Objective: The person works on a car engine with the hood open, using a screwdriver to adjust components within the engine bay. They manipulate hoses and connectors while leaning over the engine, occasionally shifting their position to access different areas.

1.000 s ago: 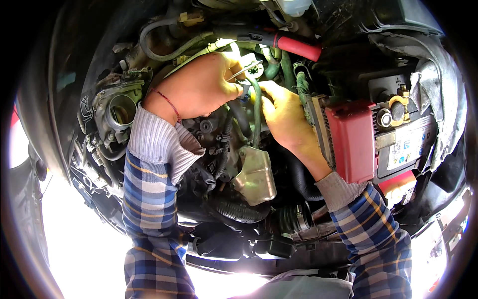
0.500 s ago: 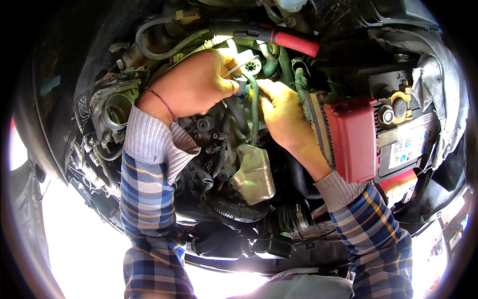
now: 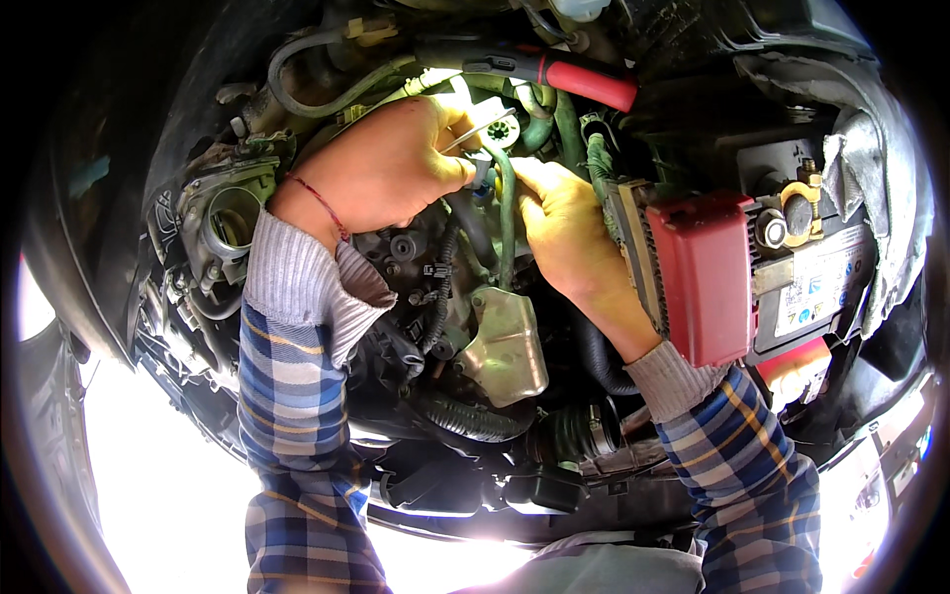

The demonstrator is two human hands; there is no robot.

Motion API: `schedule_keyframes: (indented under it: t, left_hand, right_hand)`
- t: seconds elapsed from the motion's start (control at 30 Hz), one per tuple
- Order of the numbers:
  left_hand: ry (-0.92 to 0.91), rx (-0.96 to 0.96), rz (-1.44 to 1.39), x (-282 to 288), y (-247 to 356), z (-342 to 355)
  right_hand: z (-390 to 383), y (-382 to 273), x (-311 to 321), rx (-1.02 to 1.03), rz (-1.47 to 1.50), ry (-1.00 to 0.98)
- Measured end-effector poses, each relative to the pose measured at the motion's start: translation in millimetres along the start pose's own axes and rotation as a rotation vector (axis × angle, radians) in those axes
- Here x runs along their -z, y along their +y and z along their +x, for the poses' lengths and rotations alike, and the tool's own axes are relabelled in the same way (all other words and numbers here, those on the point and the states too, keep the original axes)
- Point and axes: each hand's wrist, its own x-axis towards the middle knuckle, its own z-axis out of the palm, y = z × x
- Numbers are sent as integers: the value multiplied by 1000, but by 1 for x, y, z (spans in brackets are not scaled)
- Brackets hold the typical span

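Deep in a car's engine bay, my left hand (image 3: pixel 391 163) is closed, with a thin metal rod (image 3: pixel 480 131) sticking out between thumb and fingers. The rod's other end is hidden by the hand. Just beyond its tip lies a pale round fitting (image 3: pixel 502 130) with a dark, toothed centre. My right hand (image 3: pixel 569 233) reaches in from the other side, fingertips pinched together beside a green-lit hose (image 3: pixel 508 223); whatever they grip is hidden. Between the two hands sits a small blue part (image 3: pixel 485 181), partly covered.
A red and black work lamp (image 3: pixel 589 84) lies across the far side, lighting the spot. A battery (image 3: pixel 816 287) with a red cover (image 3: pixel 701 282) stands close to my right forearm. Left is an open throttle body (image 3: pixel 233 226); nearer, a metal shield (image 3: pixel 502 346) and corrugated hose (image 3: pixel 470 416).
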Motion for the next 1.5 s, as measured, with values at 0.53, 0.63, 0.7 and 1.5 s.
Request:
schedule_keyframes:
  t: [0.53, 0.63, 0.7, 1.5]
  left_hand:
    - [32, -16, 58, -2, -4, 0]
    - [30, -6, 63, -1, -2, -1]
    - [27, -3, 58, -1, -1, 0]
    - [46, -22, 4, 0, -7, 0]
  right_hand:
    - [6, -16, 6, 54, 278, 78]
    - [7, -14, 5, 67, 303, 67]
    - [8, -11, 6, 78, 301, 63]
    - [-1, -16, 21, -47, 272, -83]
